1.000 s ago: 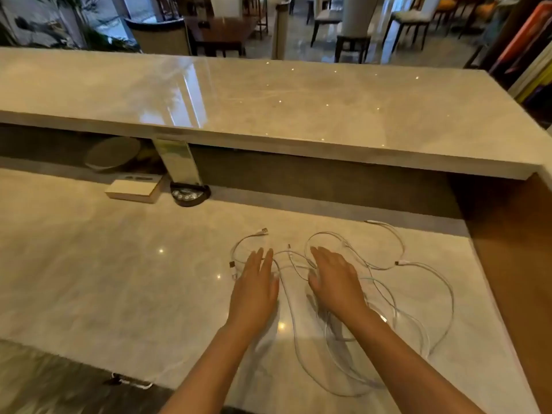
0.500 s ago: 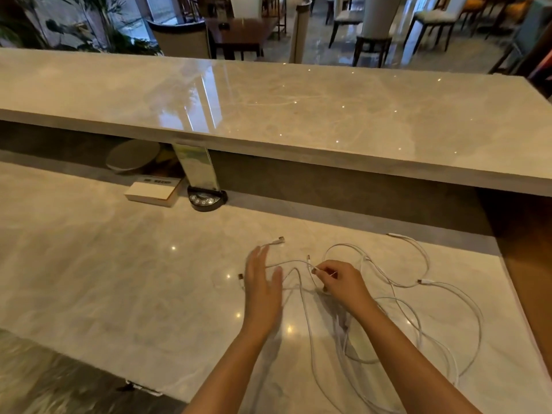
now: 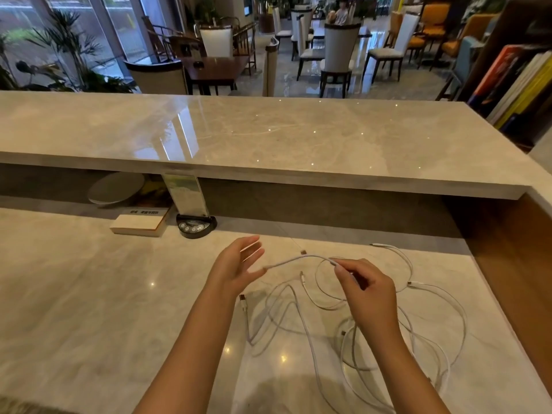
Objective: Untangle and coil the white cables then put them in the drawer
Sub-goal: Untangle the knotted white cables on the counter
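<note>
- Your biggest risk is drawing the lifted cable end (image 3: 294, 259) clear while the rest of that lead is crossed under other loops. Pull on it now and, by my judgement, the crossings in the white cables (image 3: 352, 333) cinch into a tighter knot instead of opening.
- The tangle lies on the lower marble desk (image 3: 89, 309), toward its right end and close to the near edge. One long loop runs out toward the wooden side panel (image 3: 513, 264). A brisk tug could drag a loop over the near edge, and its weight would then pull more after it.
- Several plug ends lie loose among the loops, one near your left wrist (image 3: 242, 297) and one toward the back edge of the desk (image 3: 375, 244). Any of them can hook a neighbouring strand as you draw a lead through.
- The drawer is not in view, so you cannot yet judge the reach to it.
- Your right hand (image 3: 369, 297) is raised above the tangle, thumb and forefinger pinching the lifted cable a little way back from its plug. The other fingers are loosely curled.
- Your left hand (image 3: 236, 268) is spread, fingers straight and slightly apart, palm turned toward the right hand. It holds nothing, and the plug tip hangs just beside its thumb. I cannot tell whether they touch.
</note>
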Demonstrator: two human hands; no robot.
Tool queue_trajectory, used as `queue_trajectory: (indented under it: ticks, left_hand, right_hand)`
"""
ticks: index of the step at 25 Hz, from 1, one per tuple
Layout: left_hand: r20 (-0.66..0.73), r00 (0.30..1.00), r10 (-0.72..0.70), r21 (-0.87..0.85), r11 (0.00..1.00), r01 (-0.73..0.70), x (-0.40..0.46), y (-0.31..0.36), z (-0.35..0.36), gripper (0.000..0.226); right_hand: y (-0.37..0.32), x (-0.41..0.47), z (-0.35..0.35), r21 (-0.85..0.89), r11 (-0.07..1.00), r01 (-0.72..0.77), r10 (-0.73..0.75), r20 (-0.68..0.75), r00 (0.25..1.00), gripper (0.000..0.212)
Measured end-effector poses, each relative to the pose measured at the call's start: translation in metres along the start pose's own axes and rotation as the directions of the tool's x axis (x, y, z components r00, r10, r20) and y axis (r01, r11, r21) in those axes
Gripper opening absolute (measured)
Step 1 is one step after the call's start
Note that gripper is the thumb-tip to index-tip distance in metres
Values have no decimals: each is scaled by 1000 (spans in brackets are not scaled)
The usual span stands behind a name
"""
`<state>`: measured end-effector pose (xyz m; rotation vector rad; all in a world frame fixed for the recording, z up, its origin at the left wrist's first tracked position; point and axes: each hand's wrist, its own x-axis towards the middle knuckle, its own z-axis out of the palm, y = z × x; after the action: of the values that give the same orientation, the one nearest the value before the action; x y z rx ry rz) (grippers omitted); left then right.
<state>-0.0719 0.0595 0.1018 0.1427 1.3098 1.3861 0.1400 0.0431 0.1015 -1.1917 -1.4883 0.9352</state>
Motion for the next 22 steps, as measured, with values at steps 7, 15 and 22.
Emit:
queue_trajectory:
  ticks: [7, 15, 22]
  left_hand:
    - [230, 936, -267, 57, 964, 261, -28, -32, 2, 44]
    - [256, 956, -144, 7, 989, 147, -17, -10, 13, 15]
    - [410, 899, -154, 78, 988, 134, -33, -19, 4, 16]
  right_hand:
    - [-10, -13, 2, -17, 987, 159, -159, -221, 962, 18]
    - [40, -60, 17, -347, 858, 378, -313, 228, 922, 18]
    - [12, -21, -13, -323, 946, 38, -68, -83, 994, 52]
